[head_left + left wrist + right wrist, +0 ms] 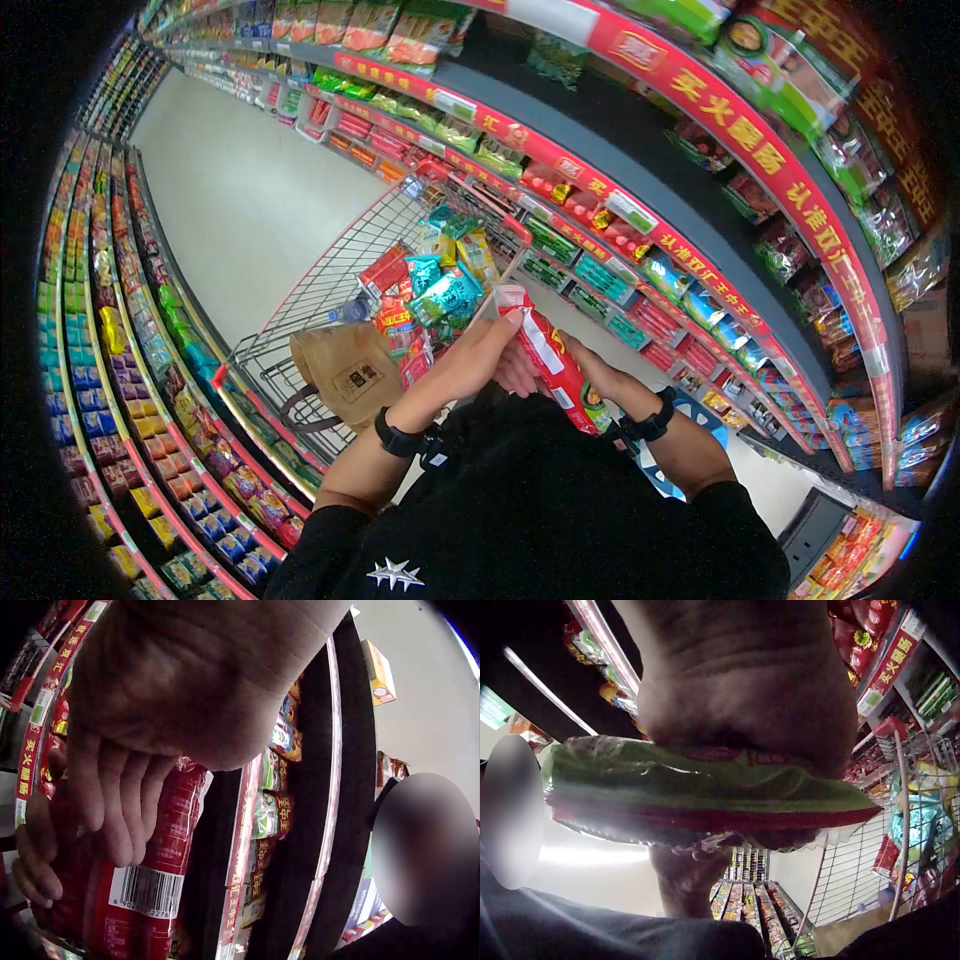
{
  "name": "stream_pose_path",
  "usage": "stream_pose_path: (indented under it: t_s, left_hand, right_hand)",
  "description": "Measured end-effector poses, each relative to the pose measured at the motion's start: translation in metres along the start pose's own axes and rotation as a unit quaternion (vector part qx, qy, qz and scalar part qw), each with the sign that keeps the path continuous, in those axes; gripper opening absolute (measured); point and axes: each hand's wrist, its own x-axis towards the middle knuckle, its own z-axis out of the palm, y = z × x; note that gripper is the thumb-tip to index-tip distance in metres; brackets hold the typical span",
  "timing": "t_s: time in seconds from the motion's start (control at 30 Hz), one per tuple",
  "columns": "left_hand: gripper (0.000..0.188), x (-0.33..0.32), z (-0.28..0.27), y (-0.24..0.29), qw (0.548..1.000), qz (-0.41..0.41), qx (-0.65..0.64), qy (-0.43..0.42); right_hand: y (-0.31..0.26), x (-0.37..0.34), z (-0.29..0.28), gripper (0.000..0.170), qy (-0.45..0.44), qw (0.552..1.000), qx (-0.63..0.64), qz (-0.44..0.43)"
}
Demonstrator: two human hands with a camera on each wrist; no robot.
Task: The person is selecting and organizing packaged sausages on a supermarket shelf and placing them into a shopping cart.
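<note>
A long red plastic food packet (552,360) with a clear end and some green on it is held in front of the chest. My left hand (478,358) grips its upper end, thumb on top and fingers at its side. From the other side my right hand (597,372) grips the packet, its fingers mostly hidden. In the left wrist view, the left fingers (124,802) lie over the packet just above its white barcode label (146,891). Green film and a red band run along the packet (712,799) in the right wrist view, below the right hand (742,690).
A wire shopping cart (290,265) stands ahead, with several red, teal and yellow packets (448,290) and a brown paper bag (350,370) in it. Stocked shelves (620,205) with red banners line the right; more packed shelves (110,380) line the left. Pale floor (230,160) runs between.
</note>
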Motion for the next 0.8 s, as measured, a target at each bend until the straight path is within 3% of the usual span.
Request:
stream_pose_path:
  t_s: [0.3, 0.37, 0.43, 0.5, 0.53, 0.57, 0.63, 0.67, 0.7, 0.77, 0.8]
  left_hand:
    - [0.077, -0.040, -0.075, -0.020, 0.998, 0.019, -0.049, 0.029]
    - [0.074, -0.035, -0.095, -0.044, 0.991, 0.038, -0.090, 0.095]
    - [0.067, -0.032, -0.117, -0.065, 0.989, 0.056, -0.036, 0.133]
    - [0.058, -0.025, -0.135, -0.094, 0.969, 0.057, 0.048, 0.236]
    - [0.051, -0.008, -0.152, -0.132, 0.984, 0.059, -0.030, 0.164]
    - [0.047, -0.012, -0.148, -0.139, 0.972, 0.097, 0.008, 0.215]
    - [0.045, -0.025, -0.152, -0.146, 0.969, 0.043, -0.028, 0.243]
    - [0.045, -0.025, -0.161, -0.161, 0.968, 0.045, -0.029, 0.244]
    - [0.046, -0.017, -0.177, -0.188, 0.965, 0.052, -0.058, 0.252]
    - [0.048, -0.008, -0.201, -0.227, 0.962, 0.060, -0.084, 0.253]
    - [0.048, -0.006, -0.212, -0.239, 0.951, 0.048, -0.046, 0.301]
  right_hand:
    - [-0.013, 0.065, 0.065, 0.054, 0.047, 0.998, 0.002, 0.040]
    - [0.010, 0.093, 0.065, 0.054, 0.080, 0.993, 0.066, 0.065]
    - [0.020, 0.119, 0.064, 0.047, 0.087, 0.992, 0.053, 0.077]
    - [0.040, 0.146, 0.061, 0.041, 0.109, 0.994, 0.030, -0.002]
    - [0.041, 0.154, 0.063, 0.041, 0.128, 0.991, 0.045, 0.011]
    - [0.046, 0.164, 0.066, 0.041, 0.125, 0.991, 0.039, 0.013]
    - [0.060, 0.180, 0.068, 0.045, 0.099, 0.986, -0.118, -0.056]
    - [0.063, 0.186, 0.066, 0.051, 0.038, 0.995, -0.088, -0.018]
    - [0.059, 0.187, 0.070, 0.051, 0.039, 0.995, -0.089, -0.021]
    - [0.050, 0.180, 0.078, 0.052, 0.062, 0.972, -0.191, 0.119]
    - [0.050, 0.178, 0.075, 0.047, 0.037, 0.975, -0.195, 0.100]
